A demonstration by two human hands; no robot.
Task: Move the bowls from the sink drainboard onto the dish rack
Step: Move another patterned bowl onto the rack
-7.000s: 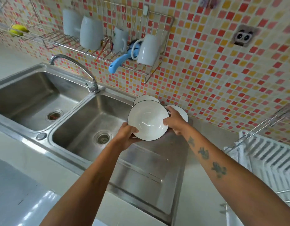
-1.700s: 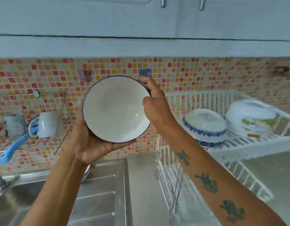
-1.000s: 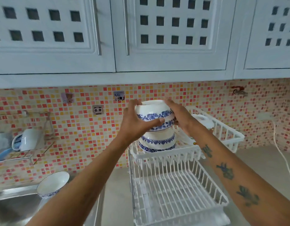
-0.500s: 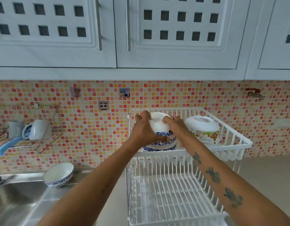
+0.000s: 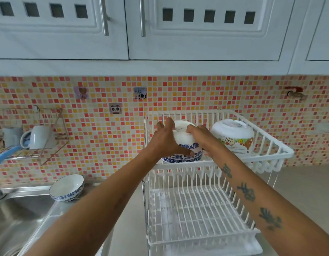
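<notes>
Our left hand [image 5: 166,140] and right hand [image 5: 200,135] clasp an upturned white bowl with blue pattern [image 5: 184,139] (stacked on another) on the white wire dish rack [image 5: 271,145] upper tier. One more blue-rimmed bowl [image 5: 66,187] sits on the steel drainboard [image 5: 54,211].

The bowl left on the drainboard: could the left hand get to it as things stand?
Probably yes, once freed. The left hand is holding the upturned bowl on the rack's upper tier. The blue-patterned bowl sits upright on the drainboard to its lower left, with nothing between.
</notes>
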